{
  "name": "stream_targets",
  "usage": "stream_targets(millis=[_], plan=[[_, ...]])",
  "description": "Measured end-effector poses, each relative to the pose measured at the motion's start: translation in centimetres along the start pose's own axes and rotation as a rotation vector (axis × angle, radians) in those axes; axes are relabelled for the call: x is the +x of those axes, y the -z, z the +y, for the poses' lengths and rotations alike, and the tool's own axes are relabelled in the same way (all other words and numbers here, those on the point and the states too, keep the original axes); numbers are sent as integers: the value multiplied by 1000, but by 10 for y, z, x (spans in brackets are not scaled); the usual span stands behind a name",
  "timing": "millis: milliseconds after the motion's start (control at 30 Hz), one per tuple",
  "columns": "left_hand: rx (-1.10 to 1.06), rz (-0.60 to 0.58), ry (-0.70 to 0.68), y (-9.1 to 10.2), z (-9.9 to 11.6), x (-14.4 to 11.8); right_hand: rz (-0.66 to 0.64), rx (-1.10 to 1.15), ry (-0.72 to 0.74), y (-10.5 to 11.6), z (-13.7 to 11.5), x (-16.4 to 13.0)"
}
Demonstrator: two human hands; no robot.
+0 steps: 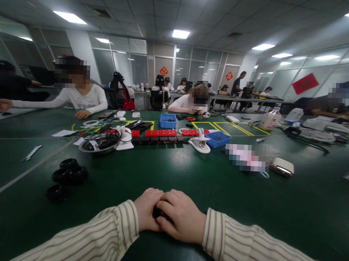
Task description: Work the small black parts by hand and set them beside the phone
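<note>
Both my hands meet over the green table close to me, wrapped around a dark round piece (160, 214). Only a small black patch of it shows between the fingers, so its full shape is hidden. My left hand (147, 210) closes on its left side. From the right, my right hand (185, 218) curls its fingers over the top, touching the left hand. Off to the left, several glossy black round pieces (77, 175) lie grouped on the table; the held one looks similar in colour.
Beyond my hands stand a metal bowl (99, 147) of black cables, a white clip-on base (201, 141), red and black socket strips (161, 133) and a blue tray (217, 139). A wrench (32, 153) lies left, a cream case (282, 167) right. Co-workers sit across the table.
</note>
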State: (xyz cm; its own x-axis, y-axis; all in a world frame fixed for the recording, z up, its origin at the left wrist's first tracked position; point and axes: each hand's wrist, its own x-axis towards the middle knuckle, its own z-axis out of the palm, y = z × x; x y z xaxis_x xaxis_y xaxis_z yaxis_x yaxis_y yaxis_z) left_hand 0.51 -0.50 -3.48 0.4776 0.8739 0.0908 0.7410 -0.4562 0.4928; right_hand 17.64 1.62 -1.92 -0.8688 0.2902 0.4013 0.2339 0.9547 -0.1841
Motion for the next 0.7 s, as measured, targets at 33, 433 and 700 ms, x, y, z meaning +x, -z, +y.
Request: stream_targets(millis=[33,433,700], plan=[[-5,-16,-5,1,0,0,2,7,16,0,0,0],[-26,-37,-85,-1,-12,3,-30,70,155,-1,4,2],[-11,-50,-158,-2,-18,6,4,217,306,1,6,2]])
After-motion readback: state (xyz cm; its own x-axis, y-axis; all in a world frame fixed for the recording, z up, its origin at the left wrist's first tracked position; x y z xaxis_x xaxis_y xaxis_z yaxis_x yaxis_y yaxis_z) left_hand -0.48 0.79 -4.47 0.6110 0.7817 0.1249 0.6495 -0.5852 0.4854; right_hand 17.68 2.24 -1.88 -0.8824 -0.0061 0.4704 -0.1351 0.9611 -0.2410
